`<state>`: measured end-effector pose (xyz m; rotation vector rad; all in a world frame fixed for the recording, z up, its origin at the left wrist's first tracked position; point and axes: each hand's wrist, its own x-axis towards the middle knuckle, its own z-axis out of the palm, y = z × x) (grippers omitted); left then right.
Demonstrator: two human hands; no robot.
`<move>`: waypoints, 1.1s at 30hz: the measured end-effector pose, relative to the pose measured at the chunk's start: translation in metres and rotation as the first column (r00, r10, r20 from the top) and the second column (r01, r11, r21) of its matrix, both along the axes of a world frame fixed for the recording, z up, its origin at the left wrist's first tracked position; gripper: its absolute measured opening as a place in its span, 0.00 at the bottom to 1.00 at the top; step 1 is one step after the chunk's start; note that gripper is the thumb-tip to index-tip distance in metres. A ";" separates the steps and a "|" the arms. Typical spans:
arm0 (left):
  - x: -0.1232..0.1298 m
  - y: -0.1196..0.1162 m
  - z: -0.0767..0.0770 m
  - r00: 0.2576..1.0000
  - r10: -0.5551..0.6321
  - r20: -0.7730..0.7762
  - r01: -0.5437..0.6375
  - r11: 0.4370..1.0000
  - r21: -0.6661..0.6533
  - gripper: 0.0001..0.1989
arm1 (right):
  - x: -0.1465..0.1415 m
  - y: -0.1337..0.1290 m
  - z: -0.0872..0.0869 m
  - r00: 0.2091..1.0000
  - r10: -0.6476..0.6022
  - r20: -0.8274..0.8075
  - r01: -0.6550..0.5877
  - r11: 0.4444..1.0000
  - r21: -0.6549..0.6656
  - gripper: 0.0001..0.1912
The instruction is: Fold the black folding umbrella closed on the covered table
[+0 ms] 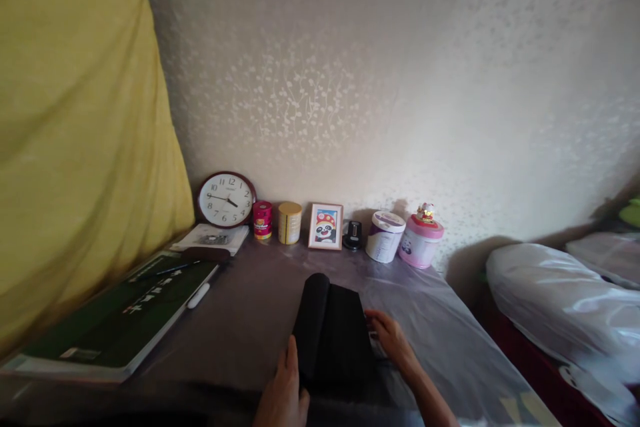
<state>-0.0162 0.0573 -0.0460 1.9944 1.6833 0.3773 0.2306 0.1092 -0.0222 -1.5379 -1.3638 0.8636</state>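
Note:
A black folded item (341,330), soft-looking with a rounded fold along its left side, is at the front middle of the table; its exact kind does not show. My left hand (285,387) grips its lower left edge, fingers partly behind it. My right hand (390,340) is closed at its right edge, the fingertips bent against it. A small pale bit shows by the right fingers, too blurred to name.
A green book (115,320) with a pen lies left beside a white marker-like stick (199,295). Along the wall stand a clock (227,199), a red can (263,220), a yellow can (289,223), a panda picture frame (325,227) and two tubs (385,237). Plastic bags (565,307) are at right.

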 end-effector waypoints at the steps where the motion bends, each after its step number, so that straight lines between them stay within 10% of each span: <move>1: 0.001 -0.001 0.004 1.000 0.008 -0.018 -0.008 1.000 -0.007 0.38 | -0.001 0.003 0.003 1.000 -0.015 -0.013 0.014 0.999 -0.037 0.20; 13: 0.006 -0.007 0.018 0.992 -0.017 -0.128 0.012 0.999 -0.036 0.37 | -0.032 0.012 0.035 0.842 -0.114 0.528 0.095 0.994 0.062 0.19; 22: 0.008 -0.009 0.031 0.989 -0.010 -0.149 -0.003 0.996 -0.089 0.36 | -0.033 0.033 0.027 0.968 -0.028 0.249 0.028 1.000 0.003 0.15; 33: 0.011 -0.008 0.031 0.984 -0.007 -0.178 -0.005 0.998 -0.066 0.37 | -0.115 0.070 0.033 0.998 0.042 -0.035 -0.042 0.999 0.019 0.20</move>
